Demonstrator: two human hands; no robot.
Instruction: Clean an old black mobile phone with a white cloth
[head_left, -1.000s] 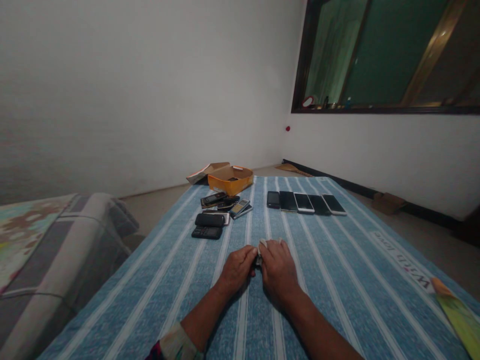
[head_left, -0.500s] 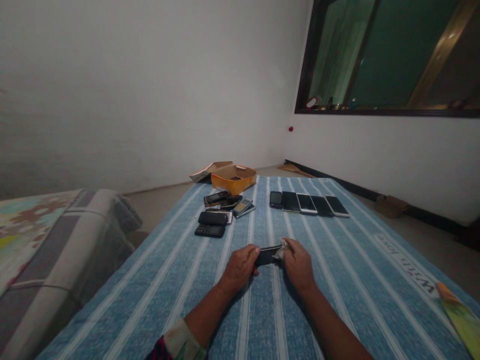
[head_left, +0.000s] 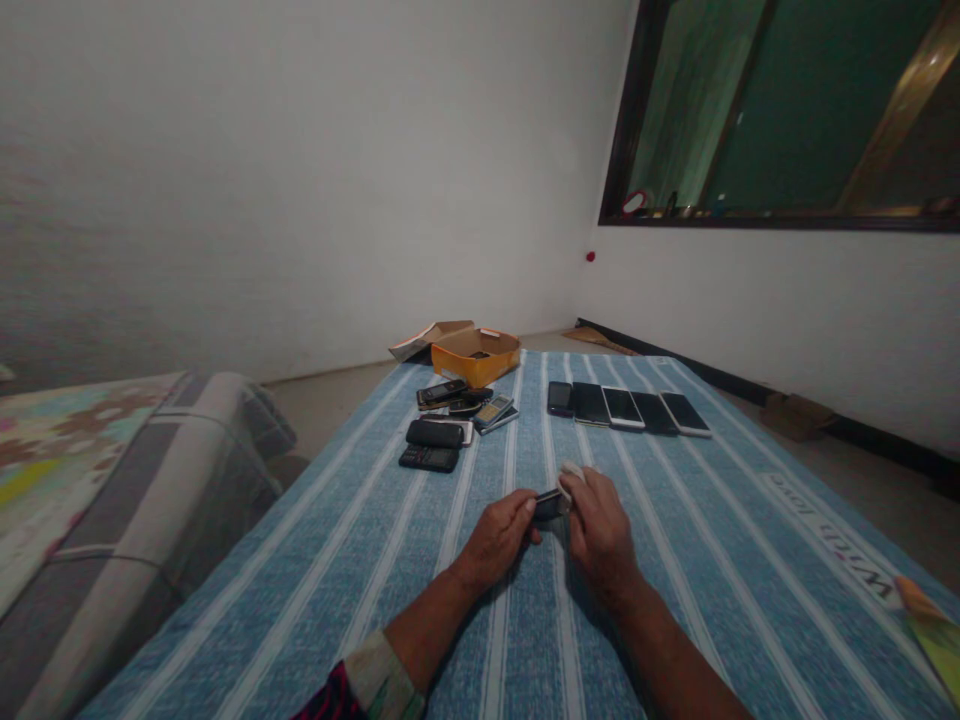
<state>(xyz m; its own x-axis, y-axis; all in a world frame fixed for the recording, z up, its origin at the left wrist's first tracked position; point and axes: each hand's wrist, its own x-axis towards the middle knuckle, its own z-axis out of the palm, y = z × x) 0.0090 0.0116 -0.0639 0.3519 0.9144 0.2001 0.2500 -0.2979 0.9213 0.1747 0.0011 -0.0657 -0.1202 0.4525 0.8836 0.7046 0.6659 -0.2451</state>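
Two-handed hold: left hand (head_left: 493,545) closed around the left end of one phone (head_left: 549,507); right hand (head_left: 604,530) pinched one pale cloth (head_left: 572,470) at its other end.
Cloth's shift: less phone showed than half a second earlier; the cloth seemingly travelled along it.
Phone row (head_left: 624,407), ahead-right of the grip: five.
Phone pile (head_left: 435,434), ahead-left: several, overlapping, count unclear.
Orange box (head_left: 456,365), beyond the pile: one.

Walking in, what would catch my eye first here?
Probably the left-hand grip holding a dark flat device and the right-hand grip with a pale cloth at its end, over the blue striped cover. Beyond, a row of five phones lies right; a cluster of phones lies left, before an open orange box.
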